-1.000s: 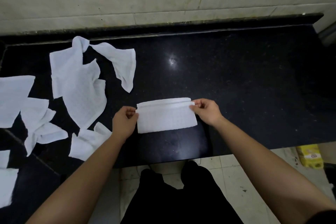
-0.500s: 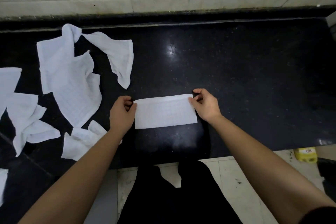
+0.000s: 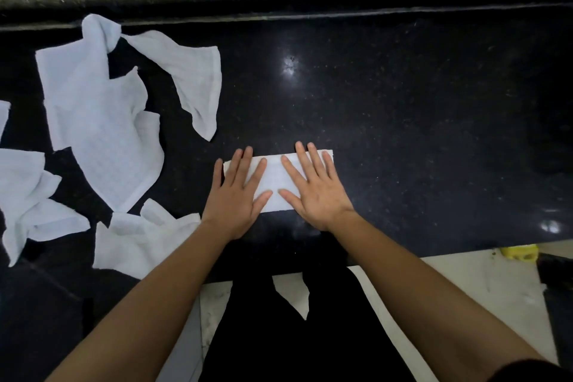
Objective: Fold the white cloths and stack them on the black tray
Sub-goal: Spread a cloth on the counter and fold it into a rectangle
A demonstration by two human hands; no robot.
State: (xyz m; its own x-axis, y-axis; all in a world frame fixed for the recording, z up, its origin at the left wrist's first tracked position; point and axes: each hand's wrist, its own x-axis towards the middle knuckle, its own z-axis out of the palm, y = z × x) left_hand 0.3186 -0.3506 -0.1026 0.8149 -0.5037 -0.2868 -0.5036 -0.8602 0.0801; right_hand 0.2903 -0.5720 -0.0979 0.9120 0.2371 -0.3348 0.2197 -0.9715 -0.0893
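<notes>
Near the front edge of the black counter (image 3: 403, 133), the folded cloth (image 3: 276, 183) lies flat as a narrow strip, with the left hand (image 3: 237, 198) and right hand (image 3: 313, 186) pressed palm-down on it, fingers spread wide and gripping nothing. To do this well, I would sweep both palms outward from the strip's middle so the crease sets without shifting the layers. Unfolded cloths (image 3: 99, 133) lie left of the strip; no tray is visible.
</notes>
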